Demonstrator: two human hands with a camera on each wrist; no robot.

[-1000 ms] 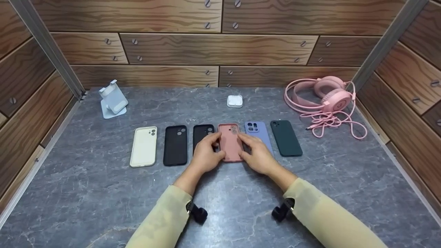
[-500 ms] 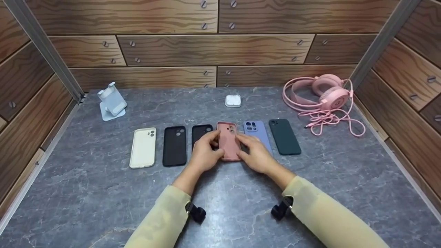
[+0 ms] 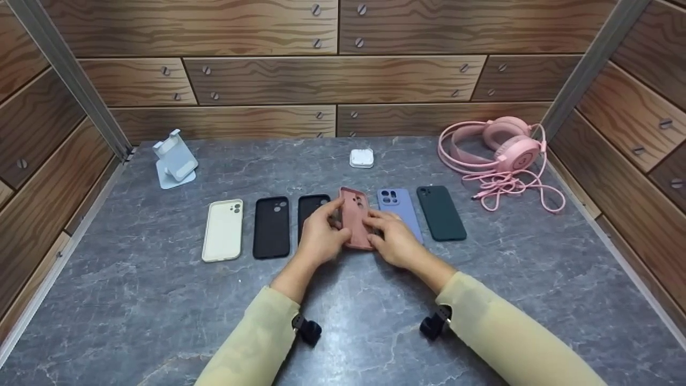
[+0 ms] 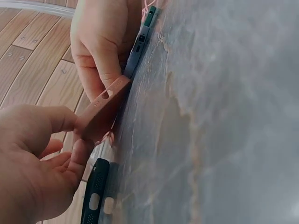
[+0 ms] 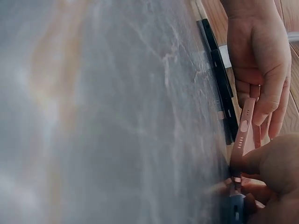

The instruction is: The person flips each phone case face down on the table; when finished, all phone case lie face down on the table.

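Note:
Both hands hold a pink phone case [image 3: 353,225] with camera cut-outs, midway along a row of cases. My left hand [image 3: 321,233] pinches its left long edge between thumb and fingers. That side stands raised in the left wrist view, so the case [image 4: 103,108] slopes down toward my right hand. On the opposite edge, my right hand [image 3: 397,241] grips with thumb and fingers, close to the table. A black case [image 3: 312,205] lies partly hidden behind my left hand. Beside my right hand is a purple case [image 3: 410,217], partly covered.
Farther left lie another black case [image 3: 271,230] and a cream case [image 3: 222,231]; a dark green case [image 3: 442,214] ends the row at right. Behind stand a pale blue phone stand [image 3: 177,158], a small white box [image 3: 362,158] and pink headphones [image 3: 517,153] with coiled cable.
The pink case has gone from nearly flat to tilted, its left edge rising. My right fingers have shifted slightly left with it. The other cases stay put, while the head view shifts a little.

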